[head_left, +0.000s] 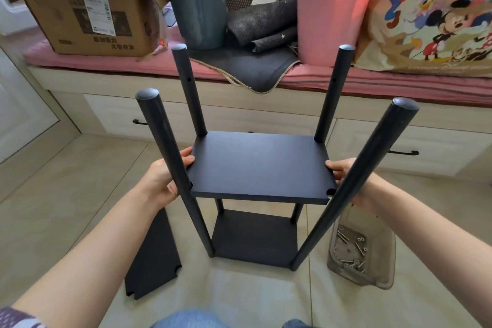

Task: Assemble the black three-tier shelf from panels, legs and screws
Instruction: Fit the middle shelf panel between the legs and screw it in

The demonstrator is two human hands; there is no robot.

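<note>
The shelf stands on the floor (80, 168) with its bottom panel (254, 237) already seated between four legs. The middle panel (261, 168) is held level between those legs, partway up. The left hand (166, 177) grips its left short edge, thumb on top; the right hand (343, 172) grips the right short edge, partly hidden behind the near right leg (356, 181).

To do this step well, the person should keep the panel flat and lower both ends together, so that each notched corner hugs its leg and meets the screw hole, such as the one showing on the far left leg (189, 93). A tilt would likely jam it.

The panels are matte black board, rectangular, with quarter-round cut-outs at the corners. The legs are smooth dark round tubes with flat caps. A third panel (153, 255) lies on the floor near the shelf's left side. A clear plastic tub (383, 255) by the right side holds shiny metal screws (351, 247).
</note>
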